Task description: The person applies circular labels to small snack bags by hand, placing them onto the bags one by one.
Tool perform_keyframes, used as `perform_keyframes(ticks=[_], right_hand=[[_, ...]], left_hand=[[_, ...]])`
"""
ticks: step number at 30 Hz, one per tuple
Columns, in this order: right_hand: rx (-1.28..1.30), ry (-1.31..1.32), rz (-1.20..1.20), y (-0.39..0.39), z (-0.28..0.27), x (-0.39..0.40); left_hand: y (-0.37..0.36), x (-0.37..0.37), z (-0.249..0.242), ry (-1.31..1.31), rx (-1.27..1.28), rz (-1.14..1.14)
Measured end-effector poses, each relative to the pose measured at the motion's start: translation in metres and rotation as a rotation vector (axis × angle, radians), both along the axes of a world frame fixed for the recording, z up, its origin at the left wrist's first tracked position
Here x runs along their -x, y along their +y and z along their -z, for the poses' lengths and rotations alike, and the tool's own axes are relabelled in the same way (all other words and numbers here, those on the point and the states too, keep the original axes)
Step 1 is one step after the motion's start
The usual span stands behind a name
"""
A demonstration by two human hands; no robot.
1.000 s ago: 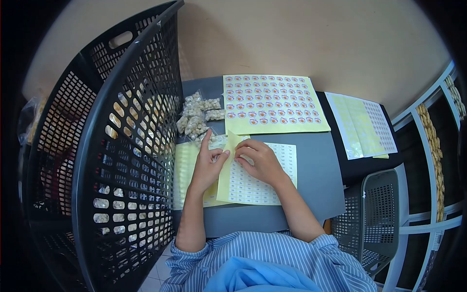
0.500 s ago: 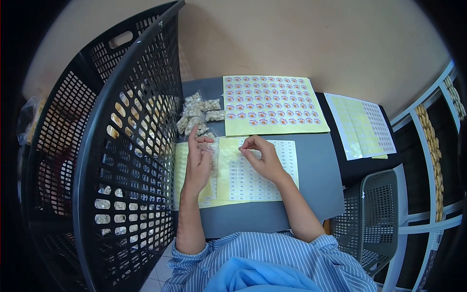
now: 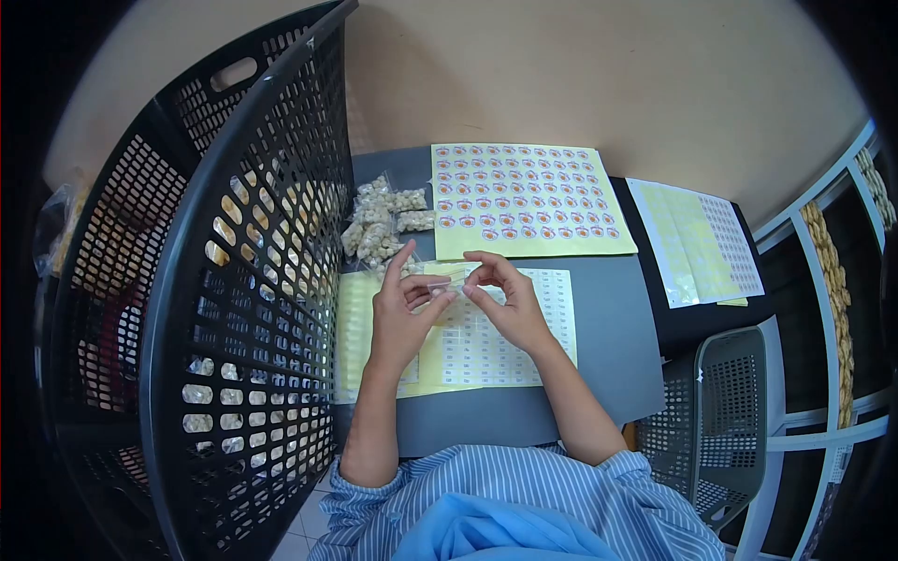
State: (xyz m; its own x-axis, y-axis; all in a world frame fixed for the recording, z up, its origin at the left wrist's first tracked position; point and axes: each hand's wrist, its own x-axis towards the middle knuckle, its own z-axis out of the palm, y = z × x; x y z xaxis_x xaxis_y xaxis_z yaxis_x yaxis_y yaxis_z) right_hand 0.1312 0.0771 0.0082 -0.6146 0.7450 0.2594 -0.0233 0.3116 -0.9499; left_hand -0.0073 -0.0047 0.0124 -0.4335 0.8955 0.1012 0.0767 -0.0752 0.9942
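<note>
My left hand (image 3: 402, 316) pinches a small clear plastic bag (image 3: 449, 279) between thumb and fingers, index finger raised; its contents are mostly hidden. Facing it, my right hand (image 3: 508, 307) has thumb and forefinger pressed together at the bag's right end. A tiny white piece, looking like a label, shows at those fingertips. Both hands are above a yellow-backed sheet of small white printed labels (image 3: 505, 351). Just beyond my left hand lies a pile of small clear bags filled with pale pieces (image 3: 376, 224).
A sheet of round orange-and-white stickers (image 3: 524, 196) lies at the back of the grey table (image 3: 608, 346). Close on the left rises a tall dark perforated basket (image 3: 243, 309) holding bagged goods. To the right are another sticker sheet (image 3: 692, 243), a grey basket (image 3: 730, 402) and a white-framed rack (image 3: 823, 435).
My left hand has moved right with the small bag, bringing it to my right hand's fingertips. My right hand has stayed nearly in place, still pinched.
</note>
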Motion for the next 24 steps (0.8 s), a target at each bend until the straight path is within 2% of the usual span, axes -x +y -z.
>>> perform_keyframes(ticks=[5, 24], right_hand=[[0.027, -0.04, -0.011, -0.0012, -0.0021, -0.0014], [-0.059, -0.12, 0.064, -0.002, -0.0026, -0.0016]], left_hand=[[0.0, -0.0007, -0.0027, 0.176, 0.011, 0.069], [-0.0006, -0.0024, 0.0036, 0.235, -0.066, 0.151]])
